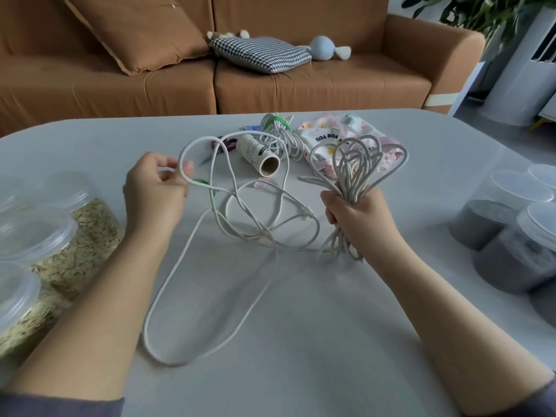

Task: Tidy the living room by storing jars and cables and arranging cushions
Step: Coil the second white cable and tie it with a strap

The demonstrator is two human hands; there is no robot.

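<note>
Right hand is fisted tight around a looped bundle of white cable, loops sticking up above the knuckles and more hanging below. Left hand is mostly closed, pinching one loose strand between thumb and fingertips. The rest of that cable sprawls in messy loops on the grey table between both arms, with one long loop reaching back toward the near edge. Oat-filled jars with clear lids sit at the left edge, and jars of dark stuff are on the right, well clear of the hands. Further back there's a cardboard tube lying on its side, scissors partly under a cable loop, a second coil with a green tie round it, and a printed fabric pouch behind the bundle. Beyond the table, a brown sofa has a brown cushion, a houndstooth cushion and a blue plush toy.
</note>
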